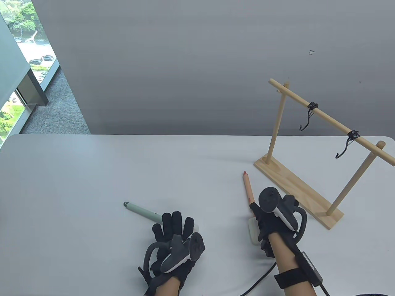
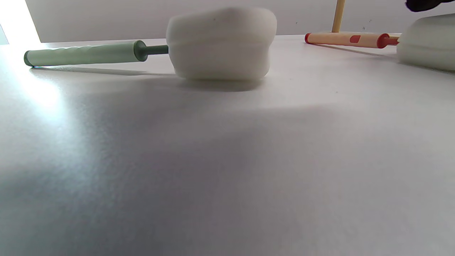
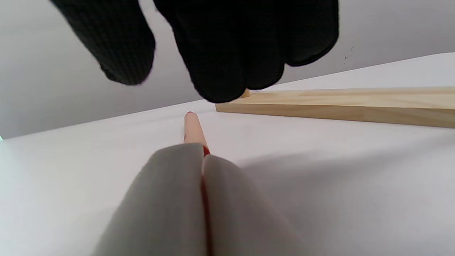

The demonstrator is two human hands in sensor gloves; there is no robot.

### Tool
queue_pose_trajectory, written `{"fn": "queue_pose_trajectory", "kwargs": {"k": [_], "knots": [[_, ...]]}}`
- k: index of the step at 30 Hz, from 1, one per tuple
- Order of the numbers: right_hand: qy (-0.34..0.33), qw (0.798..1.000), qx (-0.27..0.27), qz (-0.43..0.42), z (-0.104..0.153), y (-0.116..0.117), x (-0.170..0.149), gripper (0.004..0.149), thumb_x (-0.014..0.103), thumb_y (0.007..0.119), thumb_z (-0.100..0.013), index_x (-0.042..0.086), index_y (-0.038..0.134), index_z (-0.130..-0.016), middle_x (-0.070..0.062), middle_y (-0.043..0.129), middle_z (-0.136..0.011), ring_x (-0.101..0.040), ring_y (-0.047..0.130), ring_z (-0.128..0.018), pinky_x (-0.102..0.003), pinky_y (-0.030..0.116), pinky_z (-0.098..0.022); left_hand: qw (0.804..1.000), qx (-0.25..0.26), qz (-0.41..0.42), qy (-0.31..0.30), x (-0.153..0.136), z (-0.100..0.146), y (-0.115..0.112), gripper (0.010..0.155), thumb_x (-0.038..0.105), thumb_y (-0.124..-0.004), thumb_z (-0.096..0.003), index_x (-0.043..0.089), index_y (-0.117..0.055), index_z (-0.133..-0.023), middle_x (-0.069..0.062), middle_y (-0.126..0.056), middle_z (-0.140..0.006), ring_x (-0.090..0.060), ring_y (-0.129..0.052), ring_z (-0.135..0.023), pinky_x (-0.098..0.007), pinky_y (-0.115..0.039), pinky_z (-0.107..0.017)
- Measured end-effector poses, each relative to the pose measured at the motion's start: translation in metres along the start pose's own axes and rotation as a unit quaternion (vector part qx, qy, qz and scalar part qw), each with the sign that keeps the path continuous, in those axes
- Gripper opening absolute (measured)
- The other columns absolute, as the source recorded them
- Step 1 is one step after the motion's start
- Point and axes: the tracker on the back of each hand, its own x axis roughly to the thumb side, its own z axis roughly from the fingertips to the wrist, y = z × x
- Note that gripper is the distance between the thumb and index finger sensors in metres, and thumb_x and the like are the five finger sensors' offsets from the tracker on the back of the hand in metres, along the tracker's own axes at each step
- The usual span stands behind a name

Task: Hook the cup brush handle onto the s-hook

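A peach-handled cup brush [image 1: 247, 188] lies on the white table [image 1: 77, 185], its white sponge head [image 1: 252, 230] toward me. My right hand [image 1: 258, 213] hovers over its neck. In the right wrist view its fingers [image 3: 220, 53] hang curled above the handle [image 3: 193, 129] and grip nothing. A green-handled cup brush [image 1: 142, 211] lies to the left. My left hand [image 1: 174, 222] is spread flat by its sponge head [image 2: 220, 42]. A wooden rack [image 1: 331, 121] at the right carries two black S-hooks, a farther one [image 1: 308, 117] and a nearer one [image 1: 347, 145], both empty.
The rack's wooden base [image 1: 296, 191] lies on the table just right of my right hand and also shows in the right wrist view [image 3: 337, 103]. Its two uprights [image 1: 275, 126] stand at either end. A grey wall stands behind the table. A cable [image 1: 262, 277] trails from my right wrist.
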Motion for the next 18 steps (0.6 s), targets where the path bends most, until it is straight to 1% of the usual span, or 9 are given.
{"fn": "queue_pose_trajectory", "kwargs": {"k": [2, 6, 9, 11, 15, 18], "knots": [[0.017, 1.0, 0.006, 0.022, -0.01, 0.005, 0.006, 0.051, 0.043, 0.08, -0.051, 0.0, 0.089, -0.078, -0.025, 0.077, -0.092, -0.052, 0.068, -0.087, -0.071, 0.028, -0.067, 1.0, -0.008, -0.007, 0.004, 0.0, -0.001, -0.002, 0.082, 0.068, -0.049, -0.0445, 0.028, -0.018, -0.109, -0.019, -0.004, -0.114, -0.05, -0.007, -0.106, -0.072, -0.019, -0.069], [0.035, 0.999, 0.029, 0.026, -0.028, 0.015, 0.014, 0.054, 0.045, 0.08, -0.051, -0.001, 0.09, -0.077, -0.025, 0.076, -0.093, -0.052, 0.066, -0.088, -0.071, 0.028, -0.067, 1.0, -0.006, -0.007, 0.01, -0.001, 0.0, -0.002, 0.082, 0.068, -0.049, -0.0445, 0.028, -0.018, -0.109, -0.019, -0.004, -0.113, -0.05, -0.007, -0.106, -0.072, -0.019, -0.069], [0.055, 0.995, 0.06, 0.056, -0.036, 0.023, 0.018, 0.057, 0.048, 0.08, -0.052, -0.001, 0.087, -0.081, -0.024, 0.07, -0.097, -0.052, 0.063, -0.091, -0.07, 0.029, -0.068, 1.0, -0.006, -0.003, 0.011, -0.001, 0.0, -0.002, 0.082, 0.067, -0.049, -0.0444, 0.028, -0.018, -0.109, -0.019, -0.004, -0.113, -0.05, -0.006, -0.106, -0.072, -0.018, -0.069], [0.073, 0.99, 0.084, 0.09, -0.042, 0.027, 0.02, 0.061, 0.052, 0.078, -0.052, 0.001, 0.083, -0.086, -0.022, 0.066, -0.101, -0.05, 0.059, -0.094, -0.07, 0.029, -0.069, 1.0, -0.01, 0.002, 0.01, -0.001, 0.001, -0.003, 0.082, 0.067, -0.049, -0.0443, 0.028, -0.018, -0.109, -0.019, -0.003, -0.113, -0.05, -0.005, -0.105, -0.072, -0.017, -0.068], [0.081, 0.985, 0.124, 0.091, -0.049, 0.034, 0.019, 0.06, 0.052, 0.076, -0.055, 0.003, 0.082, -0.087, -0.02, 0.063, -0.102, -0.048, 0.058, -0.096, -0.069, 0.029, -0.07, 1.0, -0.018, -0.004, 0.008, 0.001, 0.0, -0.004, 0.082, 0.067, -0.049, -0.0444, 0.029, -0.018, -0.109, -0.019, -0.003, -0.113, -0.05, -0.005, -0.105, -0.072, -0.017, -0.068], [0.085, 0.983, 0.138, 0.092, -0.051, 0.037, 0.018, 0.057, 0.05, 0.075, -0.057, 0.003, 0.08, -0.087, -0.018, 0.062, -0.103, -0.047, 0.057, -0.097, -0.069, 0.03, -0.07, 1.0, -0.022, -0.007, 0.005, 0.002, -0.001, -0.005, 0.082, 0.067, -0.049, -0.0445, 0.029, -0.018, -0.109, -0.019, -0.002, -0.113, -0.05, -0.004, -0.105, -0.072, -0.016, -0.068]]}}
